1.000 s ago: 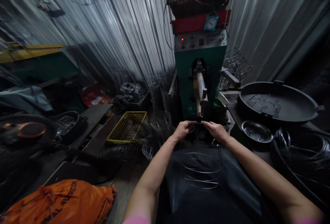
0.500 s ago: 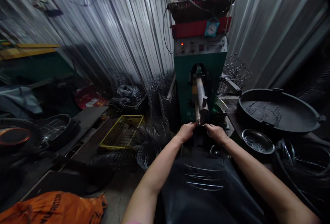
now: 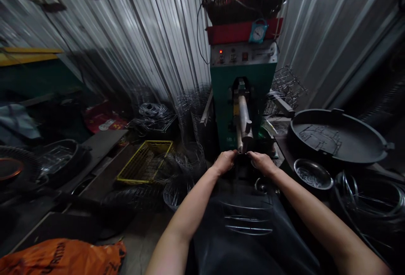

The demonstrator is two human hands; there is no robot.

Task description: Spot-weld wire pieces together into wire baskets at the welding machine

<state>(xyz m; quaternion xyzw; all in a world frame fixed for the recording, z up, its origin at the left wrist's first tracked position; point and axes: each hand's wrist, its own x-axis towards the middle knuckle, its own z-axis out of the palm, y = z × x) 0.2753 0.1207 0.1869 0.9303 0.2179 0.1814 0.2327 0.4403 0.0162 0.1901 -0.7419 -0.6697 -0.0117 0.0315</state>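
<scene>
My left hand (image 3: 225, 162) and my right hand (image 3: 262, 163) reach forward, each pinching one side of a thin metal wire (image 3: 242, 153). The wire sits at the tip of the metal electrode arms (image 3: 244, 112) of a green spot welder (image 3: 222, 89). Whether the tips press on the wire is too small to tell. Several slightly curved wires (image 3: 248, 228) lie across the dark apron (image 3: 234, 252) over my lap.
A large black pan (image 3: 351, 140) and a metal bowl (image 3: 313, 174) of small pieces stand at the right. To the left are a yellow crate (image 3: 144, 162) and wire mesh cylinders (image 3: 193, 157). An orange sack (image 3: 69, 256) lies at lower left.
The view has shifted slightly, so the scene sits a little further left. Both hands stay at the electrode tips, holding the wire.
</scene>
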